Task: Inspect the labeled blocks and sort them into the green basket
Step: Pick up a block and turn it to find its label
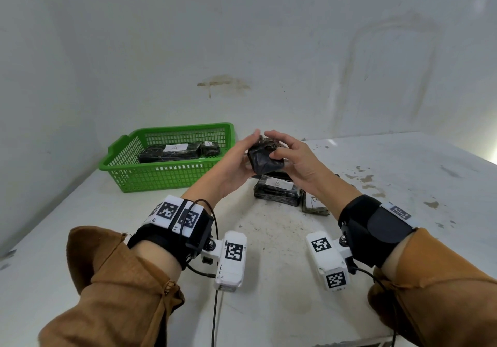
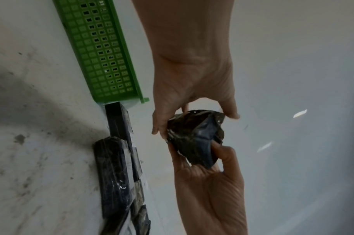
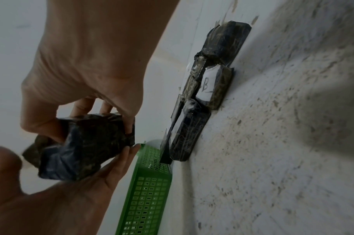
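Observation:
A black wrapped block is held above the table between both hands, and no label shows on it. My left hand cups it from the left, fingers beneath and thumb on top. My right hand grips it from the right with curled fingers. In the right wrist view the block lies on the left hand's fingers. The green basket stands at the left and holds two blocks labelled A. A block labelled B lies on the table below the hands, beside another labelled block.
The stained white table runs up to a white wall just behind the basket. More dark blocks lie in a row with the B block. The table's far right edge slants away.

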The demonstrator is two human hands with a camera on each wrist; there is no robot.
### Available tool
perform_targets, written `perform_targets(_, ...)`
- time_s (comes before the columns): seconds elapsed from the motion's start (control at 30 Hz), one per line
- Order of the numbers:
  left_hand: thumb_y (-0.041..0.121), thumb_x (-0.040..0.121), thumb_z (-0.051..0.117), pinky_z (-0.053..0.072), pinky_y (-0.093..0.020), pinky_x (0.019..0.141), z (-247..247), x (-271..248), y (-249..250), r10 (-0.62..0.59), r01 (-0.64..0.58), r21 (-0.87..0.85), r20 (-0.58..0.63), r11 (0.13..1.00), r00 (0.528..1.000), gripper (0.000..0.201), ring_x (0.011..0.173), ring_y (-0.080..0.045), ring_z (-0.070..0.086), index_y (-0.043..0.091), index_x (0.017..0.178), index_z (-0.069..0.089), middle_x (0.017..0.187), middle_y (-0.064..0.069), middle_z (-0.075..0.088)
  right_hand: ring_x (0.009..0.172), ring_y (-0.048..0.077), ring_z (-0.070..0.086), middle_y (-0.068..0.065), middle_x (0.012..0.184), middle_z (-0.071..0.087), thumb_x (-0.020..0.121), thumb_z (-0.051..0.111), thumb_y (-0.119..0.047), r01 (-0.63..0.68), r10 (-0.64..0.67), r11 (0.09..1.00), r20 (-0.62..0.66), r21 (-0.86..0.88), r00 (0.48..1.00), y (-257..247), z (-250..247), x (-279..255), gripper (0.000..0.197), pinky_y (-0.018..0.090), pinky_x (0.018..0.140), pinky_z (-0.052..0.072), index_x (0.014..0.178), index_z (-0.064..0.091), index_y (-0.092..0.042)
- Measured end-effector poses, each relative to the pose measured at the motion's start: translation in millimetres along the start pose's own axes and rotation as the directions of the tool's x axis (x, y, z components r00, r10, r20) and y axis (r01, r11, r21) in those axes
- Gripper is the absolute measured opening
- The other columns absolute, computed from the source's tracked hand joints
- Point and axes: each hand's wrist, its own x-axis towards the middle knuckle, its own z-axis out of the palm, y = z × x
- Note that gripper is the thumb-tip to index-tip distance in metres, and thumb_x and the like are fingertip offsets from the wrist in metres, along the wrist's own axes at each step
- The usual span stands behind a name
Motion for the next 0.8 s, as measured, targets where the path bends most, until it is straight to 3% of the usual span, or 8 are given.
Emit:
perform_targets(0.07, 0.034, 0.096, 0.048, 0.054, -0.034, 0.086, -1.2, 0.1, 2.1, -0.045, 0.042, -0.059, -0.053, 0.997, 0.998, 0.03, 0.087, -0.022, 0.064, 0.008, 0.108, 0.058, 0.095, -0.012, 0.07, 0.099, 0.024, 0.057, 0.011, 0.113, 0.057, 0.079, 0.045, 0.019, -0.003, 0.004, 1.0, 0.044, -0.008, 0.999, 0.3, -0.4, -1.1, 0.052, 0.04, 0.092, 0.049, 0.113, 0.063, -0.017)
perform_targets(0.13, 0.018, 0.096, 0.05, 0.058, -0.03, 0.069, -5.2, 4.0, 0.5, -0.062, 0.052, -0.083, -0.115, 0.995, 0.991, 0.04, 0.08, -0.019, 0.065, 0.007, 0.134, 0.043, 0.11, -0.015, 0.061, 0.1, 0.023, 0.055, 0.011, 0.118, 0.055, 0.077, 0.042, 0.023, -0.012, 0.012, 1.0, 0.095, 0.0, 0.995, 0.3, -0.7, -2.3, 0.06, 0.039, 0.09, 0.047, 0.114, 0.062, -0.019)
perform_targets(0.2, 0.002, 0.092, 0.05, 0.058, -0.028, 0.06, -9.1, 8.5, -2.8, -0.05, 0.027, -0.118, -0.196, 0.993, 0.979, 0.055, 0.071, -0.017, 0.066, 0.01, 0.142, 0.032, 0.106, -0.014, 0.061, 0.103, 0.02, 0.055, 0.007, 0.122, 0.055, 0.075, 0.038, 0.027, -0.015, 0.015, 1.0, 0.104, 0.003, 0.994, -0.7, -0.1, -2.8, 0.065, 0.036, 0.088, 0.047, 0.118, 0.058, -0.018)
perform_targets(0.3, -0.013, 0.085, 0.052, 0.06, -0.033, 0.064, -14.8, 11.4, -5.9, -0.044, -0.016, -0.23, -0.254, 0.973, 0.966, 0.065, 0.082, -0.025, 0.065, 0.012, 0.142, 0.033, 0.108, -0.019, 0.061, 0.114, 0.022, 0.055, 0.008, 0.13, 0.049, 0.074, 0.041, 0.028, -0.035, 0.037, 0.997, 0.016, -0.071, 0.999, 0.5, -0.5, -0.3, 0.067, 0.035, 0.083, 0.052, 0.123, 0.052, -0.017)
perform_targets(0.43, -0.029, 0.074, 0.044, 0.056, -0.036, 0.068, -20.8, 15.5, -5.9, 0.034, -0.098, -0.196, -0.303, 0.976, 0.952, 0.068, 0.088, -0.028, 0.06, 0.008, 0.131, 0.045, 0.102, -0.019, 0.059, 0.113, 0.027, 0.057, 0.012, 0.121, 0.06, 0.077, 0.047, 0.015, -0.155, 0.141, 0.963, -0.078, -0.22, 0.987, 3.0, -5.2, -0.9, 0.058, 0.044, 0.101, 0.046, 0.122, 0.055, -0.02)
perform_targets(0.5, -0.035, 0.067, 0.038, 0.051, -0.034, 0.066, -21.0, 13.8, -3.7, 0.113, -0.148, -0.095, -0.302, 0.984, 0.947, 0.072, 0.087, -0.028, 0.059, 0.013, 0.118, 0.054, 0.1, -0.015, 0.061, 0.116, 0.028, 0.056, 0.004, 0.11, 0.062, 0.083, 0.052, 0.004, -0.21, 0.207, 0.949, -0.037, -0.233, 0.978, 0.2, -4.8, -2.7, 0.051, 0.046, 0.102, 0.042, 0.124, 0.054, -0.026)
perform_targets(0.67, -0.034, 0.065, 0.041, 0.054, -0.027, 0.056, -8.9, 3.6, -4.8, 0.255, -0.229, 0.15, -0.187, 0.962, 0.949, 0.07, 0.096, -0.022, 0.06, 0.023, 0.1, 0.061, 0.098, -0.003, 0.064, 0.115, 0.031, 0.057, 0.007, 0.133, 0.05, 0.089, 0.059, -0.044, -0.232, 0.248, 0.958, 0.081, -0.167, 0.965, -3.6, 1.5, -0.7, 0.05, 0.05, 0.089, 0.053, 0.134, 0.047, -0.027)
perform_targets(0.8, -0.029, 0.069, 0.051, 0.057, -0.026, 0.07, 1.9, -1.2, -6.1, 0.268, -0.251, 0.235, -0.046, 0.939, 0.962, 0.068, 0.096, -0.016, 0.063, 0.028, 0.105, 0.061, 0.104, -0.001, 0.065, 0.108, 0.026, 0.062, 0.011, 0.12, 0.062, 0.092, 0.056, -0.029, -0.139, 0.142, 0.983, 0.013, -0.118, 0.99, -4.1, 7.5, 2.9, 0.04, 0.046, 0.094, 0.051, 0.127, 0.052, -0.011)
